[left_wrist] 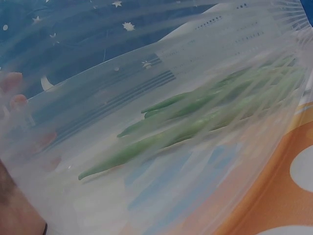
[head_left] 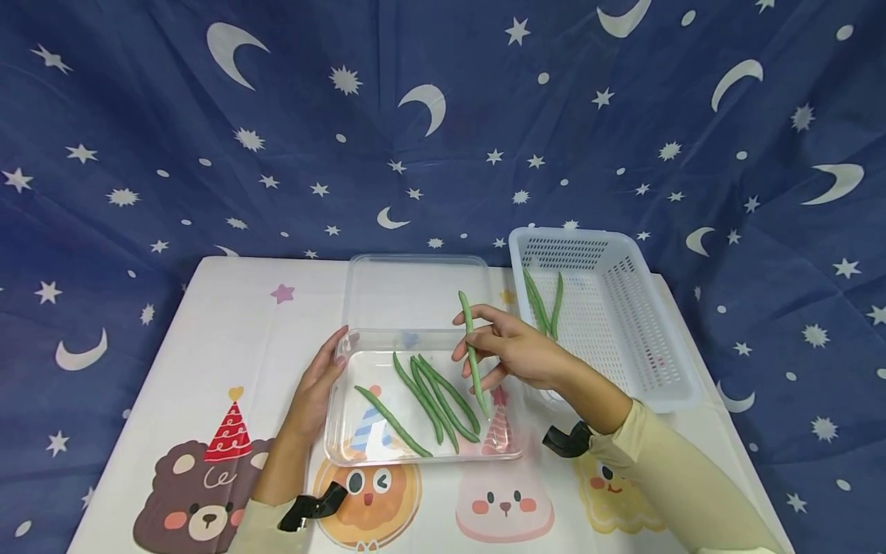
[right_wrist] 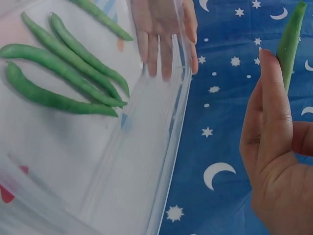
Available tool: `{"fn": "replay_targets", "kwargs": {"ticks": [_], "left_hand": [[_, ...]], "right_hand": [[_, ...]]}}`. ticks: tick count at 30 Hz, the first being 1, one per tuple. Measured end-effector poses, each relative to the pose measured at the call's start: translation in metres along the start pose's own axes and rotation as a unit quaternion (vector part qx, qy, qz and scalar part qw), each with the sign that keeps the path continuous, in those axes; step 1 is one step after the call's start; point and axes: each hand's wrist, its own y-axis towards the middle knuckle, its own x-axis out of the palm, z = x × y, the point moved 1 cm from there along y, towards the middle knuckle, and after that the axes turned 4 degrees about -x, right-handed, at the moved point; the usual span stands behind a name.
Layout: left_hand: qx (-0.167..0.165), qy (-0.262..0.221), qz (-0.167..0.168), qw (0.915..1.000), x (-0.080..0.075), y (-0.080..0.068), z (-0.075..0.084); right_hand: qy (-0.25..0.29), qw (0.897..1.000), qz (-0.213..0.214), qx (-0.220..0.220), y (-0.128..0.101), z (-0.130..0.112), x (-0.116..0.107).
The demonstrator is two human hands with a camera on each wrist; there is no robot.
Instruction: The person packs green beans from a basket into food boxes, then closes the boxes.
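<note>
Right hand pinching one green bean nearly upright above the clear tray. Left hand flat against the tray's left wall, fingers straight. Four more beans lying inside (three bunched). Two beans in white basket on bench.

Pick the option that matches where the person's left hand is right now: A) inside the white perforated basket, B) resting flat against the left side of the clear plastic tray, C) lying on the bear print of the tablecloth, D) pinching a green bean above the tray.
B: the left hand lies with straight fingers against the left wall of the clear plastic tray, while the right hand holds the long green bean.
</note>
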Motion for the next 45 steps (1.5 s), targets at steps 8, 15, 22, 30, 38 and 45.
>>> {"fn": "replay_targets", "kwargs": {"ticks": [8,15,22,30,38,45], "left_hand": [[-0.019,-0.010,-0.006,0.9998,0.002,0.000,-0.001],[-0.003,0.005,0.001,1.0000,0.002,0.002,-0.001],[-0.004,0.005,0.004,1.0000,0.002,0.000,-0.001],[-0.003,0.008,0.005,1.0000,0.001,-0.001,0.001],[-0.005,0.004,0.007,1.0000,0.000,-0.002,0.000],[0.001,0.006,0.001,1.0000,0.001,0.000,0.002]], "right_hand": [[0.002,1.000,-0.013,0.002,0.001,0.002,0.006],[0.011,1.000,-0.025,0.002,0.004,0.006,0.011],[0.018,0.999,-0.036,0.003,0.003,0.012,0.013],[0.009,1.000,-0.026,0.008,0.002,0.009,0.013],[-0.001,1.000,-0.022,0.022,0.004,0.011,0.014],[-0.008,0.999,-0.022,0.030,0.004,0.011,0.013]]}}
